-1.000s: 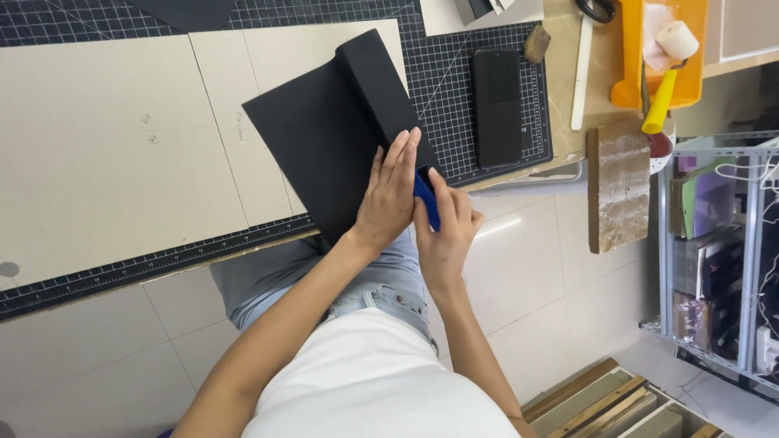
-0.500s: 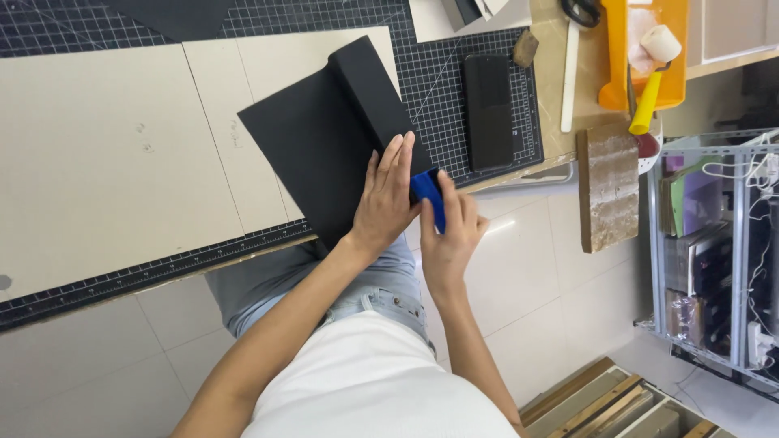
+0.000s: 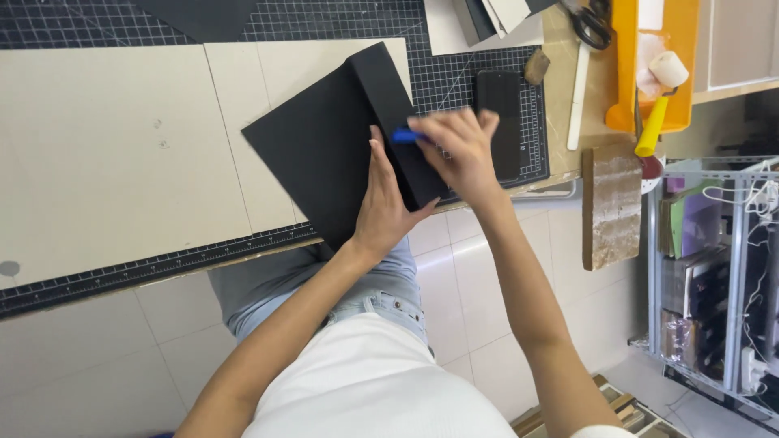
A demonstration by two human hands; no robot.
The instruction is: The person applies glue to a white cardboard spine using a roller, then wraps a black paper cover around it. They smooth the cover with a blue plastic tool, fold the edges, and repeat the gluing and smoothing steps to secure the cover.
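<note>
Now: left hand (image 3: 381, 203) flat (fingers spread) on black box (image 3: 398, 122) | right hand (image 3: 458, 146) above it, pinching blue tool (image 3: 404, 135)

A craft workshop, seen from my seat at the bench.

I work over a gridded black cutting mat (image 3: 471, 77), ruled along its near edge, and everything else sits around it. On the mat lie big sheets of pale greyboard (image 3: 105, 154) and black paper (image 3: 312, 154). Just right of the mat lie scissors (image 3: 588, 23), a white bone folder (image 3: 578, 93) and an orange tray (image 3: 629, 65) holding a small roller with a yellow handle (image 3: 656, 113). Further right of the mat, off the bench, a wire rack (image 3: 706, 268) holds stacked stock. Below the mat's near edge the floor is pale tile (image 3: 495, 300).
</note>
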